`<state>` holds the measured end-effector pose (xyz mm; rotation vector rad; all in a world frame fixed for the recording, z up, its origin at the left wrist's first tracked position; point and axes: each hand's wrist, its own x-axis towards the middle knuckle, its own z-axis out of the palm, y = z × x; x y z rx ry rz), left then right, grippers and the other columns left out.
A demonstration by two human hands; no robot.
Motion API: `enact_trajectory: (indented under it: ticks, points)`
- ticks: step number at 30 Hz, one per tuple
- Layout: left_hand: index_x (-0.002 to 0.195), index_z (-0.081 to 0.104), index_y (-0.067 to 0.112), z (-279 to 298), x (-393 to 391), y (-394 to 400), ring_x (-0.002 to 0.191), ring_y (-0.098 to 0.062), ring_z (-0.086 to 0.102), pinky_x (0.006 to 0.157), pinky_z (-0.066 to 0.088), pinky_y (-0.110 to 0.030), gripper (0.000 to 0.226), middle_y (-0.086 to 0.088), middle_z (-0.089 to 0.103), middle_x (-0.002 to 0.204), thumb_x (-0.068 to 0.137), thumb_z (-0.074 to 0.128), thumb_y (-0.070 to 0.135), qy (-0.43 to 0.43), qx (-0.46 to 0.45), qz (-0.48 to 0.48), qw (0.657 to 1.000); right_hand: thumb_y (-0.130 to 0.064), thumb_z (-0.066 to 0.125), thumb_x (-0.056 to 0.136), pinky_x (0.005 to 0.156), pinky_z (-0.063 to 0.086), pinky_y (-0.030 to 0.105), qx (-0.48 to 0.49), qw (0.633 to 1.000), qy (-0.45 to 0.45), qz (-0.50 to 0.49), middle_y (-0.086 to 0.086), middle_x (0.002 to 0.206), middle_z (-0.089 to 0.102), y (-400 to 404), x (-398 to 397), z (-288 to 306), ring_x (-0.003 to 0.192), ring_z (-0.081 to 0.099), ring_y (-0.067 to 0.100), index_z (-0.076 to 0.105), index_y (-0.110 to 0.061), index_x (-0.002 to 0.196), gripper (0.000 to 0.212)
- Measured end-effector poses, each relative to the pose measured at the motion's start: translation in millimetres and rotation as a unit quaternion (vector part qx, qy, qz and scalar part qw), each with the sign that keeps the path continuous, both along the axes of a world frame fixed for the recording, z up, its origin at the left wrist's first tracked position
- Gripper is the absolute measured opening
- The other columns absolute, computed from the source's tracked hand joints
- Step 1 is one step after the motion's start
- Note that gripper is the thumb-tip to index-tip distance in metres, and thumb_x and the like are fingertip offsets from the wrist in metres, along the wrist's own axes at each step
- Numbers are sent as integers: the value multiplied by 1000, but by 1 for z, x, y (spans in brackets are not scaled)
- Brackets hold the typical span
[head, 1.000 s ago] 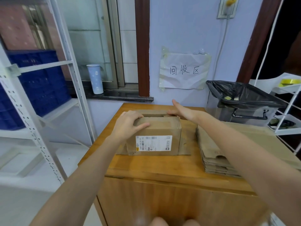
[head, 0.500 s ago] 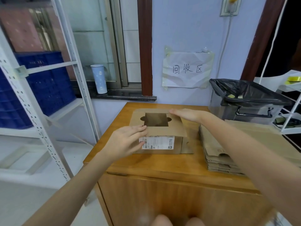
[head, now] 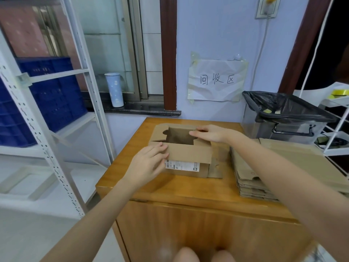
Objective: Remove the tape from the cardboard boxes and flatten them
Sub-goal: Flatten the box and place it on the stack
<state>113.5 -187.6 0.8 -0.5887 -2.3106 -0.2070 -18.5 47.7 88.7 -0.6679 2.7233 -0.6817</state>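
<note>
A small brown cardboard box with a white shipping label on its near face sits on the wooden cabinet top. Its top is open, with the flaps spread outward around a dark opening. My left hand lies with straight fingers against the box's near-left corner and front flap. My right hand rests with extended fingers on the far-right edge of the opening. A stack of flattened cardboard lies to the right of the box.
A bin lined with a black bag stands at the back right, tape scraps inside. White metal shelving with blue crates stands at the left, a white rack at the right. A paper sign hangs on the wall behind.
The box's top flaps have been spread open and the box pressed lower. My left hand moved from the box's top down to its near-left corner. My right hand stayed at the far edge.
</note>
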Motion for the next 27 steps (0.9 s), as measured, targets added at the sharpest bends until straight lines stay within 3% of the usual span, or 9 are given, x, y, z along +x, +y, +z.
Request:
enact_trajectory:
  ticks: [3, 5, 8, 10, 13, 17, 21, 23, 27]
  points:
    - [85, 76, 13, 27, -7, 4, 81, -17, 69, 66, 59, -32, 29, 0, 74, 90, 87, 51, 26, -42, -6, 26, 999, -73, 48, 82, 103, 40, 38, 82, 994, 73, -22, 4, 140, 49, -16, 7, 2, 125, 47, 24, 45, -14, 138, 80]
    - [88, 74, 13, 44, -12, 6, 74, -18, 67, 60, 57, -36, 17, 0, 72, 82, 87, 58, 17, -73, -9, 50, 996, -62, 55, 84, 90, 46, 34, 118, 988, 97, -26, 4, 129, 56, -23, 9, 2, 112, 53, 23, 50, -12, 128, 67]
    - [105, 68, 13, 60, -17, 15, 85, -21, 66, 68, 53, -33, 17, -1, 69, 96, 91, 59, 14, -104, -22, 98, 990, -51, 57, 85, 91, 46, 34, 102, 990, 87, -34, 7, 130, 55, -24, 11, 2, 113, 53, 24, 47, -10, 132, 63]
    - [114, 63, 16, 66, -22, 21, 91, -20, 63, 66, 45, -28, 22, 0, 63, 107, 95, 55, 20, -93, -29, 138, 986, -49, 56, 86, 95, 42, 33, 83, 994, 69, -35, 6, 138, 50, -22, 13, 3, 121, 49, 24, 42, -10, 138, 66]
    - [115, 64, 18, 66, -27, 26, 99, -20, 56, 64, 33, -25, 23, -2, 58, 110, 95, 54, 25, -64, -61, 166, 982, -45, 55, 88, 99, 39, 31, 53, 997, 38, -27, 5, 144, 45, -16, 14, 4, 127, 45, 23, 37, -12, 143, 67]
    - [101, 75, 18, 48, -31, 24, 104, -29, 59, 80, 46, -37, 20, -10, 64, 112, 86, 62, 16, -35, -110, 130, 985, -37, 59, 88, 103, 37, 32, -2, 1000, 17, -17, 6, 142, 47, -7, 14, 1, 127, 46, 23, 44, -12, 138, 58]
    - [90, 70, 18, 34, -28, 21, 111, -28, 61, 93, 46, -40, 38, -10, 66, 117, 90, 34, 28, -73, -85, 153, 982, -35, 59, 89, 97, 30, 24, -95, 995, -21, -32, 1, 140, 47, 3, 15, 4, 123, 43, 16, 39, -19, 145, 61]
    - [90, 68, 16, 34, -28, 20, 112, -31, 60, 95, 45, -44, 41, -12, 66, 116, 92, 30, 30, -85, -71, 161, 981, -31, 57, 91, 96, 32, 24, -147, 987, -46, -47, 0, 128, 54, 11, 15, 7, 116, 47, 14, 47, -20, 139, 50]
    - [94, 65, 14, 33, -30, 21, 107, -34, 61, 88, 49, -45, 43, -15, 65, 113, 95, 26, 32, -95, -59, 176, 978, -29, 55, 89, 107, 33, 30, -225, 967, -91, -72, -7, 129, 55, 24, 10, 7, 118, 47, 9, 64, -23, 115, 29]
